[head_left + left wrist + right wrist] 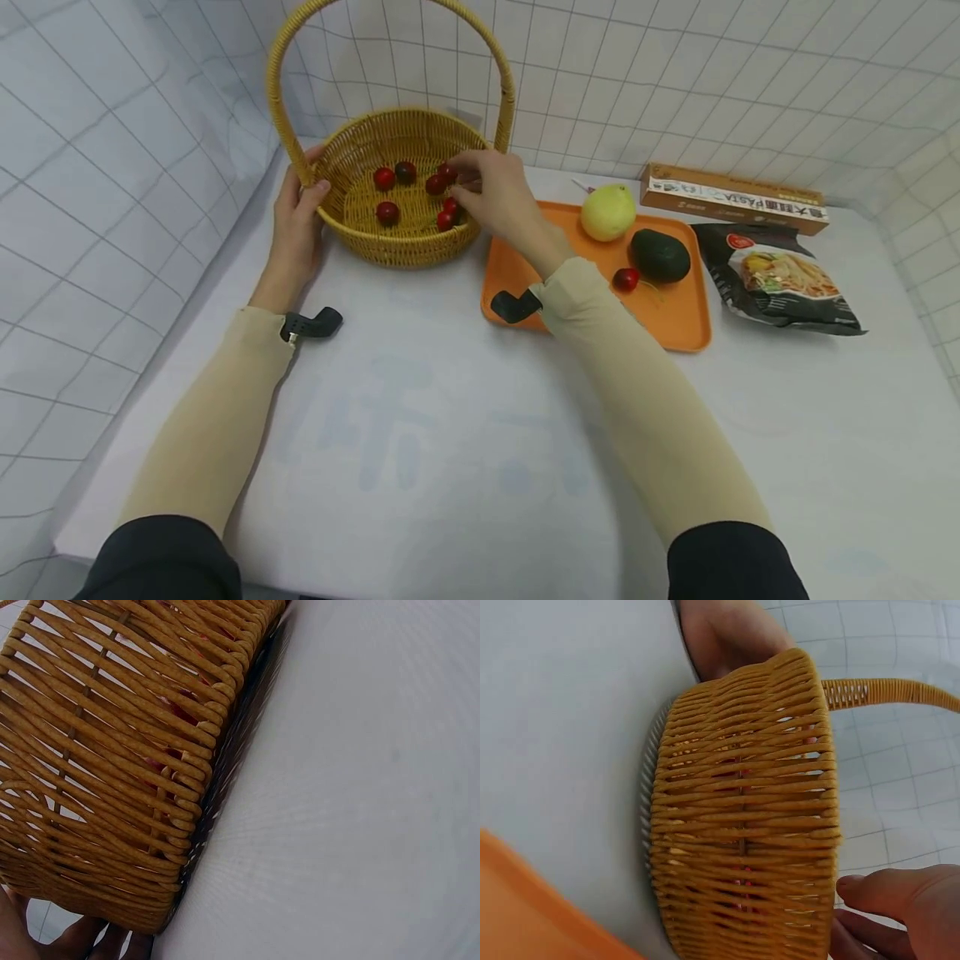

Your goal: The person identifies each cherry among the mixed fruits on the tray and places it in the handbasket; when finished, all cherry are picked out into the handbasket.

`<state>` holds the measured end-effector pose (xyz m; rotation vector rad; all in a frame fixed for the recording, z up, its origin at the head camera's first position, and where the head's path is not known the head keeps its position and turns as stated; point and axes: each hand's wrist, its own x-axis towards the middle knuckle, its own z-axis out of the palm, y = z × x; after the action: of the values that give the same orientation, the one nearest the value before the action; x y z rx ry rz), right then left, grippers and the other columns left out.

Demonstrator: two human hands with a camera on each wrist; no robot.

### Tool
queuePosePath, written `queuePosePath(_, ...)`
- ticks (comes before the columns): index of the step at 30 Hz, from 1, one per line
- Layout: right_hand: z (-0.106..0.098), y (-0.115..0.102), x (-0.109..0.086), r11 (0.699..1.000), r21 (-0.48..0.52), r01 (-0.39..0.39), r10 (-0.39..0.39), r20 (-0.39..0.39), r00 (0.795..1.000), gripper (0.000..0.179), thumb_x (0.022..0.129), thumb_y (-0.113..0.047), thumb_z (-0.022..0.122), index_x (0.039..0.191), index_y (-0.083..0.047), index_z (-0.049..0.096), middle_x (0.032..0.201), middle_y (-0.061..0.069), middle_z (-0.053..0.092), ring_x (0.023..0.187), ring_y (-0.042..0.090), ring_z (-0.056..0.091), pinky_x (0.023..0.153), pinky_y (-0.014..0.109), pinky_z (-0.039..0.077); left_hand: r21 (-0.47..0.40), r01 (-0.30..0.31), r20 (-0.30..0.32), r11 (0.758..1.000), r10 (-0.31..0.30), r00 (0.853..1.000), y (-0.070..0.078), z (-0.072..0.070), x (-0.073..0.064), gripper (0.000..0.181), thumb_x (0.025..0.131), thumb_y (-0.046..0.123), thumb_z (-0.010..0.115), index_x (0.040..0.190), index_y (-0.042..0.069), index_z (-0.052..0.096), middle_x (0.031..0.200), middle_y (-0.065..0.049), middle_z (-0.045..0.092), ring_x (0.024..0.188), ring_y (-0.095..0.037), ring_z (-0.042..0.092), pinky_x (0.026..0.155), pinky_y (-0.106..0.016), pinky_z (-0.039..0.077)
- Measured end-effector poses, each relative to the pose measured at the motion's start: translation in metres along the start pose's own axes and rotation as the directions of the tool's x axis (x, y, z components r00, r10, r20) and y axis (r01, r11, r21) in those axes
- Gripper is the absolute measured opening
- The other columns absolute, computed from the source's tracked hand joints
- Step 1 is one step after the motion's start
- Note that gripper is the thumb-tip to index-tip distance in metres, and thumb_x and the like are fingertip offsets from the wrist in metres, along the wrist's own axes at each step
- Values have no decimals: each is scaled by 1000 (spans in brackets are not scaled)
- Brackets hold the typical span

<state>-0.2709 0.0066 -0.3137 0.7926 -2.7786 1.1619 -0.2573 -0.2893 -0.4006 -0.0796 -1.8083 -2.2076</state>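
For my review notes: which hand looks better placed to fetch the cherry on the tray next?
Probably the right hand: its forearm crosses above the tray, near the cherry. The left hand grips the basket on the side away from the tray.

The top of the handle (504, 83) above the basket (405, 252) runs out past the head view's upper edge. At the basket's left side, the fingers of the left grip (295, 208) are partly hidden behind its wall. At the basket's right side, it is hard to tell whether the right grip (498, 187) pinches one of the cherries (387, 214). Both wrist views show these only as red flecks through the weave. Right of the basket, the right sleeve (637, 367) hides part of the tray (684, 327), blurred and cut off in the right wrist view.
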Motion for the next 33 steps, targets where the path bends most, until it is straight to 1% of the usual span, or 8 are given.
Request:
queuePosePath(5,-14,4,-22,997,38,61,-59,-61,996,32,100,-3,66,132,2,69,129,16,73,116,26,71,100,32,56,-13,15,-16,1000,-15,1000,0,3,0,49,101,15,59,150,22,57,155,-6,48,137,-24,45,112,-37,35)
queuePosePath(8,-23,8,-37,996,42,84,-80,-85,993,31,100,-2,65,130,4,70,128,18,73,117,28,71,101,32,56,-29,21,-21,999,-21,1000,0,4,0,49,101,12,59,150,21,57,155,-7,49,136,-23,45,110,-35,36)
queuePosePath(14,-39,20,-72,997,28,73,-70,-112,991,28,100,-5,67,127,2,71,127,16,73,117,27,71,103,31,54,-30,33,-22,999,-34,999,0,3,0,49,101,14,60,149,22,57,156,-5,48,137,-22,45,108,-31,39)
queuePosePath(18,-48,29,-93,998,19,60,-57,-117,991,29,100,-6,69,127,2,71,126,16,73,117,26,69,104,33,54,-42,24,-11,999,-24,1000,0,4,0,49,101,14,60,150,21,57,156,-7,48,135,-23,47,106,-31,41)
queuePosePath(22,-52,36,-108,999,0,48,-48,-115,992,30,99,-7,71,129,0,71,127,14,73,117,24,68,104,33,54,-41,14,-4,999,-14,1000,1,1,0,49,102,14,59,151,20,56,156,-7,48,135,-23,47,105,-31,41)
queuePosePath(27,-56,43,-123,999,-26,28,-31,-120,992,31,99,-8,72,130,-3,72,128,12,73,118,24,69,104,34,54,-32,14,-5,999,-14,1000,2,2,0,50,101,15,60,150,21,56,156,-6,48,137,-24,47,108,-32,40)
queuePosePath(33,-58,56,-143,997,-45,61,-68,-168,983,30,96,-5,76,126,-3,73,121,13,75,114,26,71,100,38,57,-50,8,-11,999,-8,1000,0,5,1,50,100,14,61,150,19,57,156,-6,48,137,-24,46,108,-32,40)
